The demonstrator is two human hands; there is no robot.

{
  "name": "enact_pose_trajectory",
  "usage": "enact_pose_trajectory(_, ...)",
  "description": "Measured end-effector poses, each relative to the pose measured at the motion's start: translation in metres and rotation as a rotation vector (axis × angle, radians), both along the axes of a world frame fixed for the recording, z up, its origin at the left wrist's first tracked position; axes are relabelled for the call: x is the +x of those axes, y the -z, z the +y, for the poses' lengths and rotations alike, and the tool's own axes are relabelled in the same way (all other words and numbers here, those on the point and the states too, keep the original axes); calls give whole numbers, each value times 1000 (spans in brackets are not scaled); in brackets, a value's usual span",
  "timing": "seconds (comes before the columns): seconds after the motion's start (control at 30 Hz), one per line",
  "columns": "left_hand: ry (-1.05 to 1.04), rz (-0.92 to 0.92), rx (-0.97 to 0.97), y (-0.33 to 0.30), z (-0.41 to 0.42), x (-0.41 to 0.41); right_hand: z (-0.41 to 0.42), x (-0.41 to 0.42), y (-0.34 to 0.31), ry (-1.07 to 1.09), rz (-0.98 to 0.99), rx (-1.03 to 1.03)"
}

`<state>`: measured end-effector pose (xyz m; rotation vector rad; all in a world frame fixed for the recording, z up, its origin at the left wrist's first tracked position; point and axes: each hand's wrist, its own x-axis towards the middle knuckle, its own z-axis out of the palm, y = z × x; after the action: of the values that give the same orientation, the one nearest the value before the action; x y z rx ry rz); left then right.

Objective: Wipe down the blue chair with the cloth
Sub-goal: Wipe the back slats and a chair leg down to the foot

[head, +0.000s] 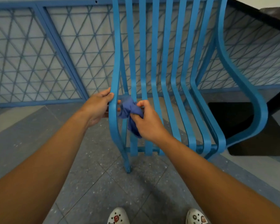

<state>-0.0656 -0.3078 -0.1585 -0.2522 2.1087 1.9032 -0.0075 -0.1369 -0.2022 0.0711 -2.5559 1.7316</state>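
On chair [166, 78], hands clutching cloth [129, 110]

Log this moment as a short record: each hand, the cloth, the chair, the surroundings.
left hand: grips the chair's outer left frame bar
right hand: holds the bunched cloth
cloth: blue, crumpled, at the leftmost seat slats, beside the frame bar
blue chair: slatted metal, upright on the floor
surroundings: blue mesh railing behind; speckled grey tile floor; white shoes at the bottom edge
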Motion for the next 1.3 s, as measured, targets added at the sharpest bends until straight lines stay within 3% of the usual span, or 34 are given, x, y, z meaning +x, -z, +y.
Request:
enact_pose_trajectory(0.23, -54, 44, 72, 18, -24, 64, 7, 5, -5, -126, -63, 37)
enact_pose_trajectory(0.4, -56, 3, 153, 25, -36, 82, -18, 3, -25, -135, 43, 34)
enact_pose_trajectory(0.57, -10, 1, 193, 37, -48, 85, -53, 5, 2, -56, 233, 194)
enact_pose_trajectory(0.77, 87, 50, 110, 47, -58, 86, -71, 27, 51, 238, 298, 86)
enact_pose_trajectory(0.9, 135, 100, 18, 50, -58, 88, -71, 39, 68, 252, 316, 97)
enact_pose_trajectory(1.0, 135, 105, 11, 47, -57, 86, -61, 52, 74, 182, 225, 169)
enact_pose_trajectory(1.1, 161, 121, -18, 43, -58, 86, -59, 59, 58, 132, 157, 149)
enact_pose_trajectory(1.3, 53, 83, 68, 37, -51, 84, -73, -15, -13, 182, 262, 159)
